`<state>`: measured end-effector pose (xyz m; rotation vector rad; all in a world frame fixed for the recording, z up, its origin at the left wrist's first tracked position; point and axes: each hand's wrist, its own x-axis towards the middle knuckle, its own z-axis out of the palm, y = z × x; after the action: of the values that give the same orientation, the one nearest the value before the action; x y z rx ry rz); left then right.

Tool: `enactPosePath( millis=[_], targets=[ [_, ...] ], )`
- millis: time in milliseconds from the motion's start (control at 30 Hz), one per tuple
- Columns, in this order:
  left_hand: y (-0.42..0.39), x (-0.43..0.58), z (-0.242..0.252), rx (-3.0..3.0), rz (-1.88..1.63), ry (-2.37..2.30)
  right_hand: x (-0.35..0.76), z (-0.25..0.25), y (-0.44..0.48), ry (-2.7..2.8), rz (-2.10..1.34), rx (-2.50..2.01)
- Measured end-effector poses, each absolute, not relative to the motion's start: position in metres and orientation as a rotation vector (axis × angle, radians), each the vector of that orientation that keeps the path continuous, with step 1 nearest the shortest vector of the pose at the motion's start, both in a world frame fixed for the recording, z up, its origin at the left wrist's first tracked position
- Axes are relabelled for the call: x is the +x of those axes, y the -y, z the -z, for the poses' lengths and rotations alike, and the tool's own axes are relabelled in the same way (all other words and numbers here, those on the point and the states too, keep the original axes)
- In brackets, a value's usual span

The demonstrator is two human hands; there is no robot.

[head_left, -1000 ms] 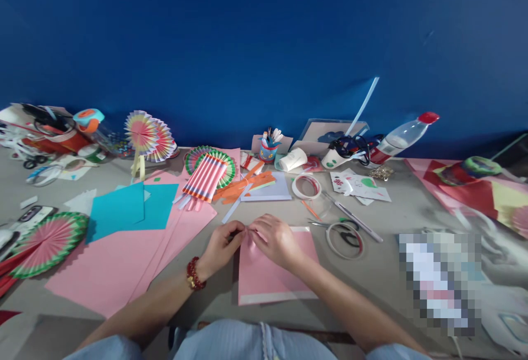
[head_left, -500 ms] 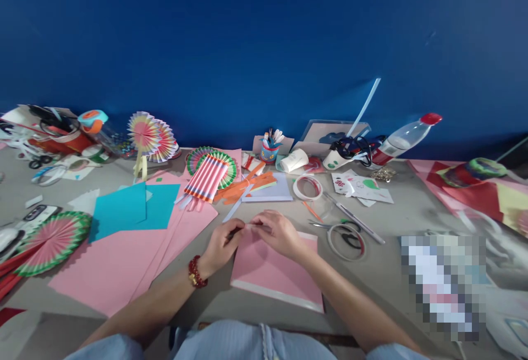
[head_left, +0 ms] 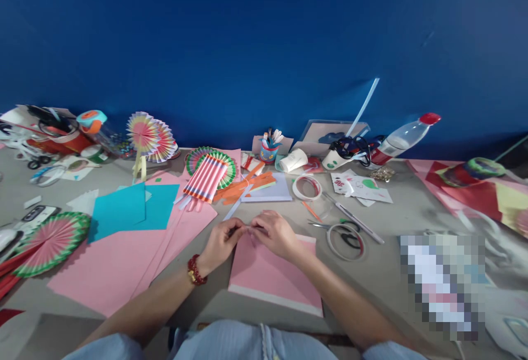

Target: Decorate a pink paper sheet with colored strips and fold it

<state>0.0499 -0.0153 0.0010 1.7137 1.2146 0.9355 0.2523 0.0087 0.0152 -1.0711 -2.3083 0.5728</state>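
Observation:
A pink sheet of paper [head_left: 276,272] lies in front of me, with a white strip along its near edge and another along its far edge. At its far left corner my left hand [head_left: 225,244] is closed in a pinch. My right hand [head_left: 274,233] rests over the far part of the sheet, its thumb and fingers pinched at the same corner. The fingertips of both hands almost meet there. They cover the corner, so the exact hold is hard to see.
Right of the sheet are a tape roll [head_left: 346,241], scissors [head_left: 350,230] and a grey pen-like cutter [head_left: 358,222]. Another tape roll [head_left: 307,187] lies farther back. Blue paper [head_left: 119,211] and pink paper [head_left: 103,266] spread to the left. A bottle [head_left: 402,140] leans near the wall.
The fingertips of both hands have drawn closer together at the corner. The near edge of the pink paper has shifted slightly toward me.

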Motion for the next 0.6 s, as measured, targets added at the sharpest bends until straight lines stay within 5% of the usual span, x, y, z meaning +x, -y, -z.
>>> enactPosePath(
  millis=[333,600],
  targets=[
    [0.012,0.044,-0.006,1.663,-1.011,-1.279,0.265,-0.024,-0.016,2.395,-0.494,-1.035],
    [-0.006,0.022,-0.007,1.559,-1.124,-1.418,0.342,-0.044,-0.038,2.155,-0.836,-1.312]
  ],
)
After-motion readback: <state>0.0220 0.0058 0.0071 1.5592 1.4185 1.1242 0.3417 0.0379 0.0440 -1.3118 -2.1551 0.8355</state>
